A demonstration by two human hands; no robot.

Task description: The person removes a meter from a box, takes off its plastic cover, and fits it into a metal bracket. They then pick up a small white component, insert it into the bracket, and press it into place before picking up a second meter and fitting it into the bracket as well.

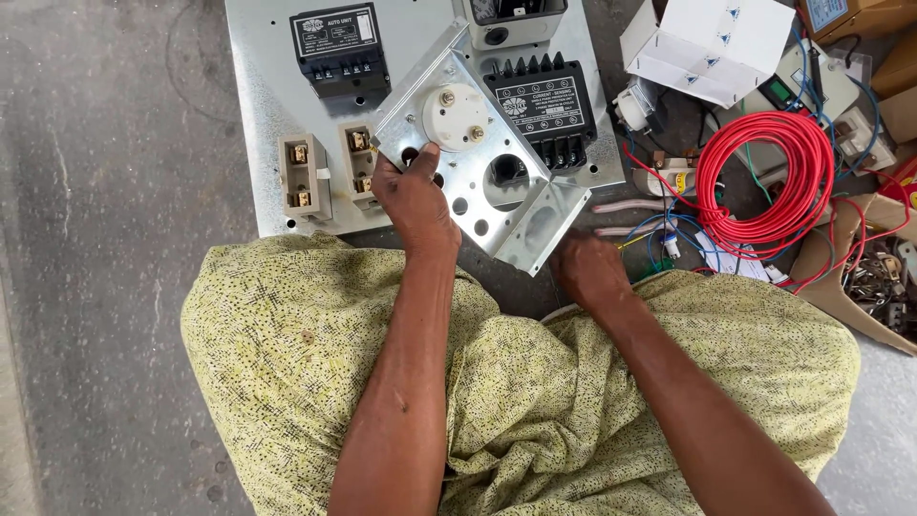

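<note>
Her left hand [413,196] clasps a bent, perforated silver metal bracket [482,167] carrying a round white meter back [455,117]; the right hand [587,270], loosely curled and blurred, holds nothing I can make out, near a red wire coil [764,177].

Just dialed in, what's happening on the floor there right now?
A person sits over a large metal panel lying flat, with black electrical modules and beige fuse holders mounted on it. The left hand holds up a smaller punched metal bracket carrying a round white meter back, tilted above the panel. The right hand is low by the bracket's lower corner, blurred, so what it holds is unclear. A red wire coil and an open white box lie to the right.
</note>
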